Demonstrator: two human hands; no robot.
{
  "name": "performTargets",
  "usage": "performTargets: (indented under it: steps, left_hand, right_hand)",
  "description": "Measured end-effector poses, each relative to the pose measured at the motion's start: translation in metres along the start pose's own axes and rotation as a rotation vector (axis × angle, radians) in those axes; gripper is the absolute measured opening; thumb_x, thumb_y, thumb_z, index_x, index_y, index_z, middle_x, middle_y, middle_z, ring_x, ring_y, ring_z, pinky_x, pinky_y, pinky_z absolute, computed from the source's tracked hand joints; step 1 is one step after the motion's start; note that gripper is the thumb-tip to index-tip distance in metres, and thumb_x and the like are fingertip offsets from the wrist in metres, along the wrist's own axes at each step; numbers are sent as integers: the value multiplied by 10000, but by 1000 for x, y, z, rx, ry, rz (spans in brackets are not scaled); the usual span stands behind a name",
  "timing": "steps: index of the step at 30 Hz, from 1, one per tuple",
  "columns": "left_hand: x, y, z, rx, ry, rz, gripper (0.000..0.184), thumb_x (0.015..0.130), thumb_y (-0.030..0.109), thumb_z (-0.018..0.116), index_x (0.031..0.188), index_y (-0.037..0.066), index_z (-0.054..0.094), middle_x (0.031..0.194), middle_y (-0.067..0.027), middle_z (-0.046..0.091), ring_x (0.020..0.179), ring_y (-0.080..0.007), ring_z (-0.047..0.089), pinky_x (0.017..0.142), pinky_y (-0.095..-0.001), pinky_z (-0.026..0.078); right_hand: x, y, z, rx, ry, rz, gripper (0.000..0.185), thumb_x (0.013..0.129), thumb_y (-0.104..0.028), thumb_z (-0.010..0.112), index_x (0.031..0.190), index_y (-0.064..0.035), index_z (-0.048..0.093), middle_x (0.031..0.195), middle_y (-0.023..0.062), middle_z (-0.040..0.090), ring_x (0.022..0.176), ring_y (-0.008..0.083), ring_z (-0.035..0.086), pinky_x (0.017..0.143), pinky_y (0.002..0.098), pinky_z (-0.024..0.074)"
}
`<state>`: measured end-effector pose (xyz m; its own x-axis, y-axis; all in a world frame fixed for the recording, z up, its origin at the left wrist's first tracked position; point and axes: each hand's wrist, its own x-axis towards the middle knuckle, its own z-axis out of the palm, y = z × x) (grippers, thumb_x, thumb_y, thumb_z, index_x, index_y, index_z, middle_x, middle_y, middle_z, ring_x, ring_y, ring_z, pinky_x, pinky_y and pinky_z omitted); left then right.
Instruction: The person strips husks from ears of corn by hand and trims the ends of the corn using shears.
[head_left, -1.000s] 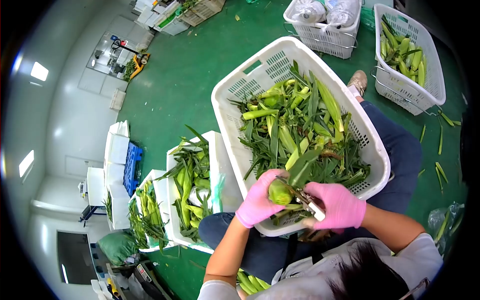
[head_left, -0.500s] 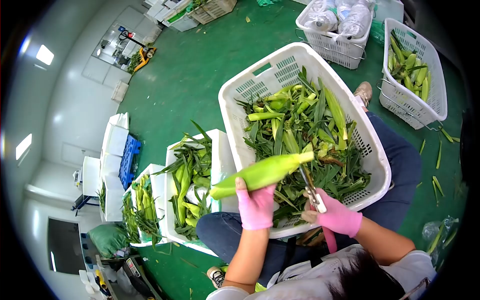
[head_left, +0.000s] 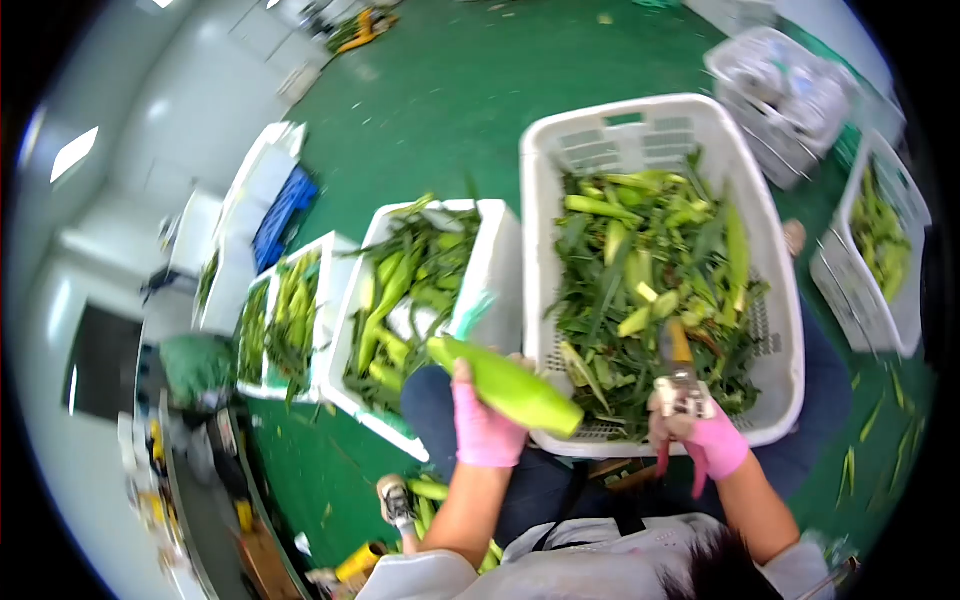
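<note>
An ear of corn in its green husk lies across my left hand, which wears a pink glove and has its fingers wrapped round it. The ear's blunt end points down and right, near the basket's lower left corner. My right hand, also pink-gloved, grips pruning shears with reddish handles. Their blades point away from me over the large white basket, apart from the ear. Husk leaves and cut stalks fill the basket's bottom in front of my knees.
Left of the basket stands a white foam box of corn with leaves, and another corn-filled box beyond it. At right are a basket with plastic-wrapped things and a corn basket. Leaf scraps litter the green floor.
My left hand has swung the ear down and left, away from the shears. The pale stalk stub at its end no longer shows. My view has turned, shifting the basket right.
</note>
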<state>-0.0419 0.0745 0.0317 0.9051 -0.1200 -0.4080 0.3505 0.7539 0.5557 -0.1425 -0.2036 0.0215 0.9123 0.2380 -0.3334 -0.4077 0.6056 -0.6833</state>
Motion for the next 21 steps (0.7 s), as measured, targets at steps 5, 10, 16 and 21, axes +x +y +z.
performTargets:
  steps: [5, 10, 16, 21]
  left_hand:
    - [-97, 111, -159, 219, 396, 276, 578, 966, 523, 628, 1375, 137, 492, 1119, -93, 631, 979, -267, 637, 838, -429, 549]
    - [-254, 78, -415, 974, 1061, 186, 635, 812, 161, 800, 1378, 10, 557, 1097, -106, 702, 965, -232, 675, 860, -375, 559]
    - [-175, 111, -425, 1215, 1060, 818, 372, 888, 164, 724, 1224, 21, 650, 1076, -144, 718, 982, -196, 681, 897, -336, 535]
    - [93, 194, -214, 1325, 464, 771, 253, 976, 134, 603, 1180, 19, 699, 1058, -106, 732, 970, -166, 676, 894, -286, 516]
  right_hand:
    - [-4, 30, -3, 302, 19, 26, 433, 937, -348, 643, 1190, -3, 575, 883, 119, 610, 806, 275, 610, 771, 448, 516]
    - [-3, 43, -3, 202, 36, 155, 444, 993, -352, 570, 1259, 1, 537, 966, 161, 642, 902, 364, 668, 798, 514, 563]
    - [9, 25, 2, 116, 250, 158, 405, 1006, -334, 572, 1269, -27, 546, 977, 141, 649, 889, 300, 680, 801, 404, 586]
    - [24, 22, 2, 121, 284, 157, 458, 985, -353, 612, 1294, -22, 547, 1013, 146, 659, 925, 295, 678, 780, 387, 585]
